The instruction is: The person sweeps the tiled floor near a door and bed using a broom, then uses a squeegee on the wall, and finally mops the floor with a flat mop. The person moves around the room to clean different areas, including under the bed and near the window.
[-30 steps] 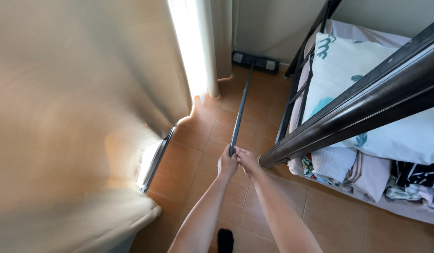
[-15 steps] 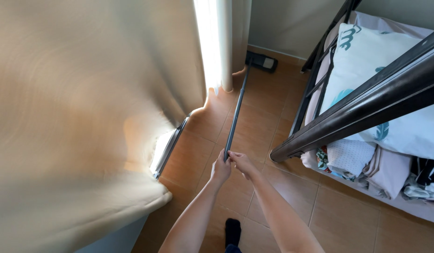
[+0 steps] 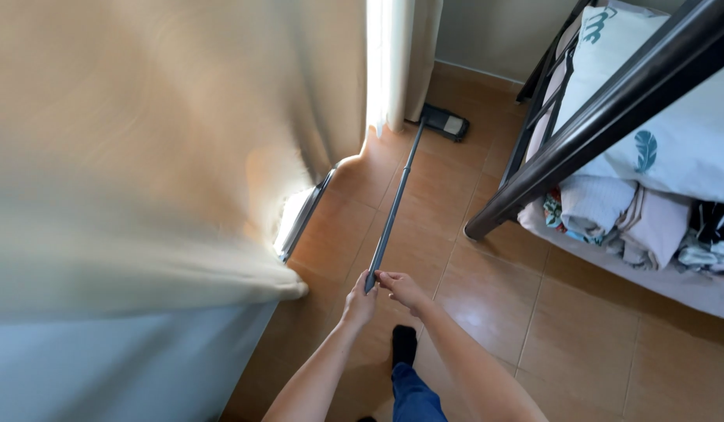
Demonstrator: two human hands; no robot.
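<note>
Grey mop pole gripped at its end by left hand and right hand, mop head out by the curtain; floor near the bunk bed looks unreached yet

Beige curtain hangs left of the fingers, its hem bunched just beside them; a bright gap of window light shows beyond, up the frame. Brown tiled floor spreads beneath and right. Dark bunk-bed rail slants above-right of the fingers, with a leaf-print pillow and folded clothes behind it. A dark-socked foot sits just below.
</note>
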